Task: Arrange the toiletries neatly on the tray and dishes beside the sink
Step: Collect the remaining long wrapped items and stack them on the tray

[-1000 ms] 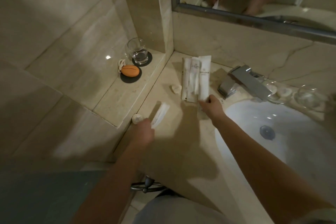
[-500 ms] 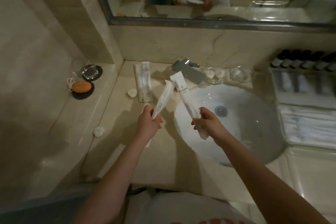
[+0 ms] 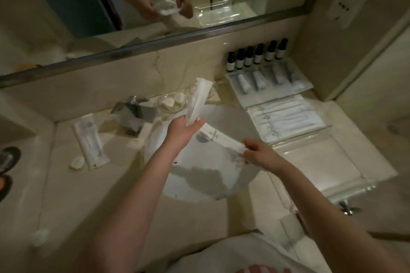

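My left hand [image 3: 182,132] holds a long white toiletry packet [image 3: 198,100] upright over the back of the sink. My right hand [image 3: 258,154] grips the end of a second white packet [image 3: 218,138] lying flat above the basin. Right of the sink sits a clear tray [image 3: 346,186], its front part bare, with several white packets [image 3: 286,117] laid in rows further back. Behind them are small tubes [image 3: 257,81] and a row of dark bottles [image 3: 257,54]. A glass dish [image 3: 173,102] with small round soaps stands behind the sink.
A chrome tap [image 3: 133,113] stands at the sink's back left. Two white packets [image 3: 89,142] and a small round soap [image 3: 76,163] lie on the counter to the left. Another small round item [image 3: 40,237] sits near the front left edge. The white basin [image 3: 199,175] lies below my hands.
My view has swung right, from the left counter to the sink and tray. Both hands lifted packets off the left counter and carried them rightward over the basin.
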`<state>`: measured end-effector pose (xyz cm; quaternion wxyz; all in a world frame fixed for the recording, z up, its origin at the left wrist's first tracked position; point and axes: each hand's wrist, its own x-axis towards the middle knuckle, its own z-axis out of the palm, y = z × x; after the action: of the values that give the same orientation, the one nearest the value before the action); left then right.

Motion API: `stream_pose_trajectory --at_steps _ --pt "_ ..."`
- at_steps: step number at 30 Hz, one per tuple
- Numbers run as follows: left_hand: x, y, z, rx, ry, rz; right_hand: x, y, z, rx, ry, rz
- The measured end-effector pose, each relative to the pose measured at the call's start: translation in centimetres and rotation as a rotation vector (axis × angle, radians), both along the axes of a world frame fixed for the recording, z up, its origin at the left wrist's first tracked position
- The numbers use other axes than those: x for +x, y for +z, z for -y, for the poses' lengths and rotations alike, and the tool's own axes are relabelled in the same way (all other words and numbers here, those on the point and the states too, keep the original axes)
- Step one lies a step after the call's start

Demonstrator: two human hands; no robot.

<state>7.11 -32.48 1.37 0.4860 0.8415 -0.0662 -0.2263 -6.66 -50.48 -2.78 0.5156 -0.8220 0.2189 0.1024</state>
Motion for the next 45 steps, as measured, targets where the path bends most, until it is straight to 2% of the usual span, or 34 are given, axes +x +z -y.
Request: stream_pose_trajectory --at_steps 3,5,7,9,11,13,17,21,24,28,30,32,35,39,45 --pt "-0.6 -0.7 3.3 0.022 -0.065 -0.065 -1.3 -0.4 3.1 -0.065 -0.006 0.012" --pt "-1.2 -1.2 5.2 0.031 -0.077 -0.064 -2.1 -0.6 4.9 -0.180 0.034 -0.020" --pt "-2.1 -2.1 7.0 0.016 -0.053 -0.075 -2.8 -1.1 6.5 -0.418 0.066 -0.032" --pt "-3.6 -2.7 8.8 0.012 -0.027 -0.091 -3.5 -1.6 7.9 -0.665 0.020 0.060" --pt "-5.4 -3.6 10.4 0.041 -0.058 -0.103 -4.3 -2.5 9.5 -0.811 -0.047 0.156" --pt "-7.2 -4.5 11.9 0.076 -0.127 -0.132 -5.3 -3.3 11.3 -0.876 -0.103 0.175" --pt "-9.9 -5.8 14.5 0.205 -0.303 -0.121 -7.7 -4.4 14.0 -0.986 -0.104 0.074" --pt "-11.7 -6.6 16.4 0.297 -0.459 -0.055 -9.2 -6.0 15.3 -0.996 -0.162 -0.069" --pt "-12.5 -7.1 17.2 0.370 -0.541 -0.001 -9.9 -7.1 15.6 -0.871 -0.269 -0.166" --pt "-12.5 -7.9 17.1 0.377 -0.452 0.069 -10.9 -7.7 14.5 -0.661 -0.417 -0.133" --pt "-12.0 -7.9 16.9 0.340 -0.356 0.059 -11.1 -7.9 13.4 -0.569 -0.466 -0.128" --pt "-11.3 -7.6 16.8 0.328 -0.311 0.045 -10.8 -8.5 12.4 -0.579 -0.419 -0.198" --pt "-10.3 -7.5 16.8 0.282 -0.321 0.026 -9.9 -9.5 11.8 -0.629 -0.366 -0.254" --pt "-10.0 -7.3 16.9 0.196 -0.303 -0.038 -9.1 -9.4 12.5 -0.645 -0.429 -0.278" --pt "-10.4 -6.4 17.2 0.034 -0.322 -0.236 -8.2 -8.8 12.1 -0.625 -0.485 -0.316"
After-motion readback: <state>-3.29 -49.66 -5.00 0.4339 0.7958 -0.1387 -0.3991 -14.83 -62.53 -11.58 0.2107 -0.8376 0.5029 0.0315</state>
